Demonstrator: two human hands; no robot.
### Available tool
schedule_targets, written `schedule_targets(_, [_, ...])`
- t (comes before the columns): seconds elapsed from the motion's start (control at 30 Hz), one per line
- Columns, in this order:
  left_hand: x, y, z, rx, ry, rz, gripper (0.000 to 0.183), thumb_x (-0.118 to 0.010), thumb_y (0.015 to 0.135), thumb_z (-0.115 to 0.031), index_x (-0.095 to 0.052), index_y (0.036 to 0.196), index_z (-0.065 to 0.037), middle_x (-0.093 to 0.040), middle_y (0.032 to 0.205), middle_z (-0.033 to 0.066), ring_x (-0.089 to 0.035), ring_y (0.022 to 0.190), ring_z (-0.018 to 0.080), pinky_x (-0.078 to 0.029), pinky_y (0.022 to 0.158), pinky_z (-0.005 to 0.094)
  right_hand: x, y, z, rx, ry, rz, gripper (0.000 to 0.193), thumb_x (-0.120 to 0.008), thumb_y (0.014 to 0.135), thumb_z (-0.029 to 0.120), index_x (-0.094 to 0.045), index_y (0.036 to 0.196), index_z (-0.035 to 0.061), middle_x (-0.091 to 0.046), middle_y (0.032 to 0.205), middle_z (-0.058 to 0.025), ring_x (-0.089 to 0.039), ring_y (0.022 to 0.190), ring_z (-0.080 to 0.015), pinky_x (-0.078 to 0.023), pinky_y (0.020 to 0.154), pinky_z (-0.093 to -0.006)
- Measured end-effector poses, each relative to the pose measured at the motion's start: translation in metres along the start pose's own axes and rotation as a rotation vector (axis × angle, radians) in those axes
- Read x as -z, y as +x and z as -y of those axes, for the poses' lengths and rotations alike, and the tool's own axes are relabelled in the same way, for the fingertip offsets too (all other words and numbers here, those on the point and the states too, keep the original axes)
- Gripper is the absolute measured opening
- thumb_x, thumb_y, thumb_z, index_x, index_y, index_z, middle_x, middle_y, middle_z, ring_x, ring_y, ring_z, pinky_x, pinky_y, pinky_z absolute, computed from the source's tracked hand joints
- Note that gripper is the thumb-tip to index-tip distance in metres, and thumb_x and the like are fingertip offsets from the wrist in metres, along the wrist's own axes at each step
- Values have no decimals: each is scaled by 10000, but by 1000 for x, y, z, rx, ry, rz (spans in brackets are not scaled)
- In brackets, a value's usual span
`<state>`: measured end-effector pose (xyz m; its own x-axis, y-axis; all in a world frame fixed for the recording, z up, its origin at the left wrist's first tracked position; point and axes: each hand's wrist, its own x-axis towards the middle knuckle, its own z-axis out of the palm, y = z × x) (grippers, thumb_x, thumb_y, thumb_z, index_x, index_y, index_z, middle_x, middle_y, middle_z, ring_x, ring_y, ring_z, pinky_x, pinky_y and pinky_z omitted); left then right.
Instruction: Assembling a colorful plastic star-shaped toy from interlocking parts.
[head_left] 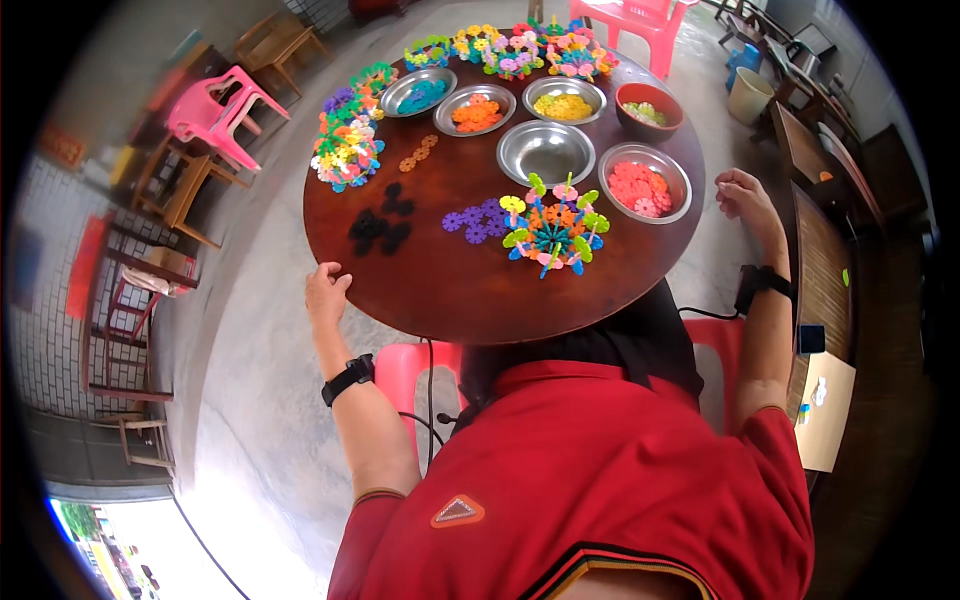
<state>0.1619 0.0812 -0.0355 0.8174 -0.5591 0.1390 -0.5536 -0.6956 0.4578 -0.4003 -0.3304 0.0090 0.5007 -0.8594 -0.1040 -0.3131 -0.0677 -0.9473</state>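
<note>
Loosely spread left hand (pixel 325 292) by tabletop (pixel 450 290) edge | half-spread right hand (pixel 743 197) — both seemingly empty | steady disc cluster (pixel 554 238) low — by core

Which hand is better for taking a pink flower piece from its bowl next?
Probably the right hand: it is near the bowl of pink pieces; the left hand is across the table.

Arms (pixel 372 430) spread wide, fwd; L grip (pixel 326 296) loosely bent, R grip (pixel 745 198) half-curled.
</note>
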Motion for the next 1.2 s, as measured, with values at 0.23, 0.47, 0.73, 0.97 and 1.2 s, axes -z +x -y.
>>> schedule_targets(0.23, [0,-1,-1,1,-12,7,310,-738,764,-187,-663,1046,-82,-599,989,117,-609,906,264,-496,839,379,-2,1,0,-20,15,12,148,-584,879,191,-614,977,83,-602,756,5,-559,614,-69,-443,530,-214])
schedule_targets(0.47, [1,-2,-2,1,6,6,317,-741,766,-185,-664,1057,-83,-600,988,120,-608,902,267,-497,839,377,-2,4,-3,-24,15,17,144,-582,870,186,-610,967,83,-607,753,0,-558,607,-74,-440,523,-218])
schedule_targets(0.73, [0,-1,0,4,-11,9,320,-737,767,-204,-665,1056,-86,-598,981,122,-606,907,269,-494,837,378,-3,6,-5,-18,6,12,138,-577,874,186,-606,964,85,-609,753,0,-560,610,-76,-441,528,-219])
schedule_targets(0.97, [-1,1,3,-11,-5,9,317,-738,761,-208,-664,1048,-95,-591,974,124,-604,898,271,-494,829,377,-3,5,-3,-1,-17,23,138,-578,880,198,-603,957,87,-606,754,5,-563,616,-73,-443,537,-217])
schedule_targets(1.2, [-2,-2,3,5,-21,-1,315,-734,764,-212,-662,1048,-96,-589,979,119,-603,899,270,-493,831,381,-4,3,-4,-14,-7,2,132,-582,884,216,-609,938,98,-605,753,10,-565,620,-70,-442,550,-211])
